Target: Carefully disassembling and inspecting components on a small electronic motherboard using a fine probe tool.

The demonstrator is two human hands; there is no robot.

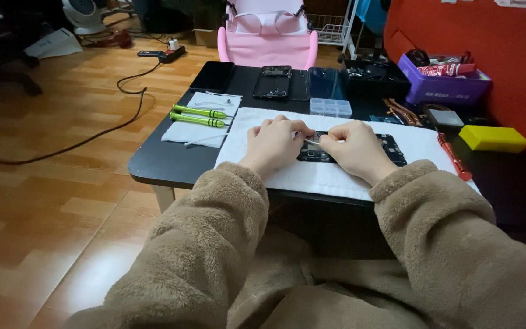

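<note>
An opened phone (391, 148), its dark insides showing, is lying flat on a white cloth (312, 173) in the middle of the frame, slightly right of centre. Both hands are resting on it and covering much of its left part. The left hand (273, 144) is lying curled over the phone's left end, fingers bent together; whether it is gripping the phone or only pressing on it cannot be told. The right hand (353, 146) is sitting just beside it, thumb and fingers pinched together on a thin, pale tool (310, 141) whose tip is pointing left toward the left hand. Fuzzy tan sleeves (214, 244) are filling the lower part of the frame.

The cloth is lying on a low black table (159, 161). To the left of centre, two green-handled screwdrivers (199, 116) are lying side by side on a smaller white cloth (205, 122). Toward the top centre, a dark phone (213, 76), another opened phone (273, 82) and a small clear compartment box (331, 108) are sitting along the table's far side. At the right, a red-handled tool (455, 157) is lying just beside the cloth's edge, a yellow block (493, 138) is resting further right, and a purple bin (442, 85) is standing in the upper right. A pink chair (267, 45) is standing behind the table, and a black cable (92, 131) is trailing across the wooden floor (50, 201) at the left.
</note>
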